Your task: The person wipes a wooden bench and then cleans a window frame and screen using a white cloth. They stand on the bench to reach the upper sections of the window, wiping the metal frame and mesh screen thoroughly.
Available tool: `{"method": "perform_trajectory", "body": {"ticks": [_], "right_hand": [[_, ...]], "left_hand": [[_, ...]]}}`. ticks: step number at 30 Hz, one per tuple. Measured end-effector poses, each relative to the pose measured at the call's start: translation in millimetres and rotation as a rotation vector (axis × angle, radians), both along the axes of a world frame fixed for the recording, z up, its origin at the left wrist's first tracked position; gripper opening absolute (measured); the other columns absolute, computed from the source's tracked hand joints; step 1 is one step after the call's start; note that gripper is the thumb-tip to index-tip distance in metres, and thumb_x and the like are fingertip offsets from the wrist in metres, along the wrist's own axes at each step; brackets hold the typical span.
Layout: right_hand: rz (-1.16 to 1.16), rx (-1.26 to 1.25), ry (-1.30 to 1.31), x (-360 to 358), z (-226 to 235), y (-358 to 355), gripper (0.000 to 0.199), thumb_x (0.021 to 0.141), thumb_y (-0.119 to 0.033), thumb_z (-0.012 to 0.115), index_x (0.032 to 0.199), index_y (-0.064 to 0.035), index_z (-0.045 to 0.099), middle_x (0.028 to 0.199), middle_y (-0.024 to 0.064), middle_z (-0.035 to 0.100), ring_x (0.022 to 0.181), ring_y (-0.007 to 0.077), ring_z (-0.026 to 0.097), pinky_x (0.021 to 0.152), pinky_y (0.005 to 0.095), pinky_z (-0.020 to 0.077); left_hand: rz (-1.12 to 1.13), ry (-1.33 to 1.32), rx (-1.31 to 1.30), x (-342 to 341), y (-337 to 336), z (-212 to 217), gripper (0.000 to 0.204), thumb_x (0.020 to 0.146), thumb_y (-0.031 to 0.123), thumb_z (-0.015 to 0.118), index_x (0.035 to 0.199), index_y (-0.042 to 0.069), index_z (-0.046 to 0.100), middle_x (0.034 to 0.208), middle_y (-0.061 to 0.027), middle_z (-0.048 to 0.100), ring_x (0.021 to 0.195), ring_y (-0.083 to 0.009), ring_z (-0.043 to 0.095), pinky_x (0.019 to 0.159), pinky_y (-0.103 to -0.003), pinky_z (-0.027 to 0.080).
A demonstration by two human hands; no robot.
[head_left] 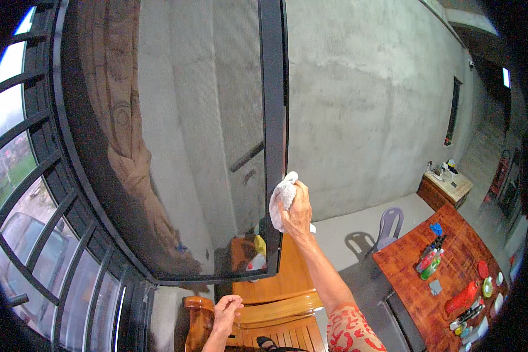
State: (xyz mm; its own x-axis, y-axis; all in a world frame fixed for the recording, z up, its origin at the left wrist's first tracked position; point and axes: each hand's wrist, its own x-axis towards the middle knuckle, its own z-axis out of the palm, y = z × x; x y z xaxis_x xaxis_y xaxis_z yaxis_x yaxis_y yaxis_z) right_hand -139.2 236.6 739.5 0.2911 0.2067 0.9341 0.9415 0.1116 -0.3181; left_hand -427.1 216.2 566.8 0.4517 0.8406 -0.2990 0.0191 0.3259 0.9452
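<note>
A white cloth (283, 202) is bunched in my right hand (299, 212), whose fingers are closed round it. The cloth rests against the edge of the dark window frame (273, 117), low on its upright side. This sash stands swung inward, and its large glass pane (199, 117) mirrors a grey wall. Below the pane, my left hand (224, 314) hovers over the wooden bench with its fingers loosely bent and nothing in them. A brown curtain (120, 117) shows in or behind the left part of the glass.
Dark window bars (26, 129) run along the left. Underneath is a wooden bench (276, 314); a dark shoe (266, 341) shows by its slats. To the right stand a reddish wooden table (413, 270) bearing bottles and small items, a purple-grey chair (391, 226) and a small cabinet (443, 188).
</note>
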Motion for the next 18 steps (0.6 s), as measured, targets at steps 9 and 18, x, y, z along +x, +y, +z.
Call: {"method": "perform_trajectory", "body": {"ticks": [9, 18], "right_hand": [[0.062, 0.122, -0.015, 7, 111, 2, 0.034, 0.079, -0.015, 0.065, 0.105, 0.0009, 0.050, 0.097, 0.0207, 0.054, 0.089, 0.0408, 0.056, 0.074, 0.0436, 0.0464], [-0.187, 0.212, -0.222, -5, 148, 13, 0.049, 0.067, -0.004, 0.066, 0.114, -0.0019, 0.052, 0.108, 0.0171, 0.057, 0.100, 0.0369, 0.056, 0.084, 0.0427, 0.0473]], "left_hand": [[0.034, -0.002, -0.045, 3, 13, 5, 0.019, 0.088, 0.022, 0.062, 0.101, 0.008, 0.061, 0.101, -0.0056, 0.064, 0.088, -0.0169, 0.062, 0.068, -0.031, 0.047], [0.042, -0.061, -0.040, 1, 25, -1, 0.023, 0.088, 0.024, 0.064, 0.102, 0.006, 0.060, 0.095, -0.0034, 0.063, 0.084, -0.0140, 0.062, 0.064, -0.027, 0.047]]}}
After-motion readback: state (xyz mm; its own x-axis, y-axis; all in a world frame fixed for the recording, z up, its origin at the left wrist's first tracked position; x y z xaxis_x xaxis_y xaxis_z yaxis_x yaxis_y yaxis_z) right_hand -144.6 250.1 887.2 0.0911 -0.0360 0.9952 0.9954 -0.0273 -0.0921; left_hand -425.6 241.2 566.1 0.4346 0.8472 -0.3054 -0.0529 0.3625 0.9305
